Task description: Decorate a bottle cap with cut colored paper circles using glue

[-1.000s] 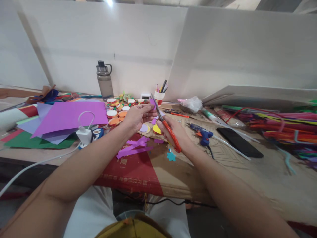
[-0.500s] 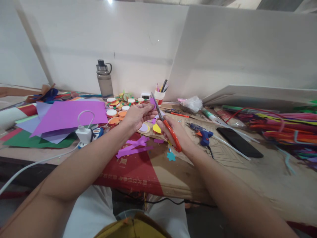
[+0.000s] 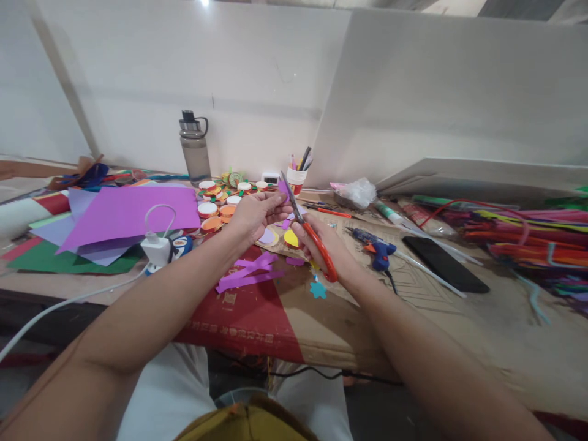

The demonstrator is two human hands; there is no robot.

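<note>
My left hand (image 3: 260,214) pinches a small piece of purple paper (image 3: 283,187) between thumb and fingers. In my right hand (image 3: 324,242) is a pair of scissors (image 3: 316,239) with red-orange handles, its blades slanting up to the left, right beside the paper. Whether the blades touch the paper is hard to tell. Under my hands lie purple paper strips (image 3: 248,272), a lilac disc (image 3: 266,236) and a yellow disc (image 3: 291,239). A turquoise flower-shaped piece (image 3: 317,290) shows below the scissors' handles.
Coloured sheets (image 3: 138,214) and a white plug adapter (image 3: 156,250) lie left. Behind are a water bottle (image 3: 195,150), round white and orange pieces (image 3: 208,209) and a pen cup (image 3: 297,179). To the right are a glue gun (image 3: 380,252), a phone (image 3: 445,263) and pipe cleaners (image 3: 505,233).
Almost nothing differs. Both hands, the scissors and the purple paper keep nearly the same position; the view has shifted very slightly.
</note>
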